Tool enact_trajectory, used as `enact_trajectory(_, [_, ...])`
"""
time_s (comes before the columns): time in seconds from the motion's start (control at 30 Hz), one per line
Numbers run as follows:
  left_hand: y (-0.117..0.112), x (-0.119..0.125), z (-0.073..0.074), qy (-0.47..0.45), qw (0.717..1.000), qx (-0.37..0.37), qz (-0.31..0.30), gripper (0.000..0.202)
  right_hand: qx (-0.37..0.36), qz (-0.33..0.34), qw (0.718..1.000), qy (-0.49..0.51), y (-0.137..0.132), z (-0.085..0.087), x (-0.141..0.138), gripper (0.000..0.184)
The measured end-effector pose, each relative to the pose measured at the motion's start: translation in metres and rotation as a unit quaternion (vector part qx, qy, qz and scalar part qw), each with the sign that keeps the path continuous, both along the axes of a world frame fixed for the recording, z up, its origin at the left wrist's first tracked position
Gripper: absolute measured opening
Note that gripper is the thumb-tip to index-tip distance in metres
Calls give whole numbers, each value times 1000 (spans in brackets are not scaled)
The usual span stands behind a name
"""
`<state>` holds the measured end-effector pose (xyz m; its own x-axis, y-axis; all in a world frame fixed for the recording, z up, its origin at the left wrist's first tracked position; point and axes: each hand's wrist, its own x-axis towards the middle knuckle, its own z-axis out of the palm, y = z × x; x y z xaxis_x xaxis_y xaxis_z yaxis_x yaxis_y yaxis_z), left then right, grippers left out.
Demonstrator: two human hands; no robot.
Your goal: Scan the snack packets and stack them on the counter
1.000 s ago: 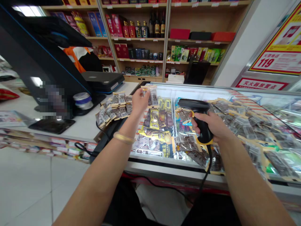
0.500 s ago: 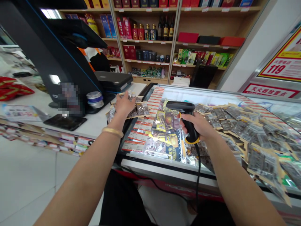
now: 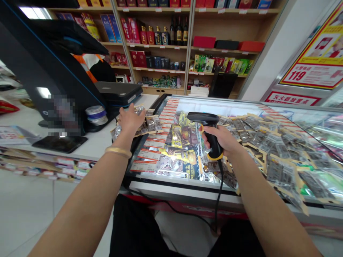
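My right hand point(image 3: 223, 140) is wrapped round the grip of a black and yellow barcode scanner point(image 3: 207, 132), held above the glass-topped freezer point(image 3: 187, 185); its cable hangs down in front. My left hand point(image 3: 130, 119), with a gold bangle on the wrist, lies with fingers stretched out on a small pile of clear snack packets point(image 3: 148, 123) at the edge of the white counter point(image 3: 99, 142). A large spread of similar packets point(image 3: 270, 142) covers the freezer lid to the right.
A black till screen stand point(image 3: 48, 82) and a closed laptop point(image 3: 118, 91) stand at the left of the counter, with a tape roll point(image 3: 95, 115) between. Shelves of bottles and boxes point(image 3: 166, 35) line the back wall. Tiled floor lies below left.
My left hand carried a packet from above the freezer leftward and set it down on the pile on the counter. The scanner hand stayed roughly in place.
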<state>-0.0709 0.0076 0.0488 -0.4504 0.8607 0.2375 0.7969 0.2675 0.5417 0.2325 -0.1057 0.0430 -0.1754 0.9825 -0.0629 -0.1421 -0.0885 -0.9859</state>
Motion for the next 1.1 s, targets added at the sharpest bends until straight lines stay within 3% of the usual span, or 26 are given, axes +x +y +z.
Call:
enact_trajectory(0.2, [-10, 0, -14, 63, 997, 30, 28, 72, -10, -44, 999, 4, -12, 2, 11, 43])
enact_trajectory(0.43, [-16, 9, -35, 90, 996, 17, 6, 74, -18, -69, 997, -4, -19, 2, 20, 44])
enact_trajectory(0.77, [-22, 10, -27, 41, 995, 93, -18, 76, -17, -124, 992, 1, -38, 3, 54, 41])
enact_trajectory(0.9, [-35, 41, -16, 38, 988, 140, -57, 70, -9, -145, 989, 6, -49, 2, 73, 44])
enact_trajectory(1.0, [-40, 81, -9, 29, 978, 155, -137, 68, -5, -168, 986, 5, -57, 2, 88, 46])
enact_trajectory(1.1, [-40, 131, -14, 21, 960, 154, -233, 62, -4, -195, 981, 2, -65, -1, 104, 46])
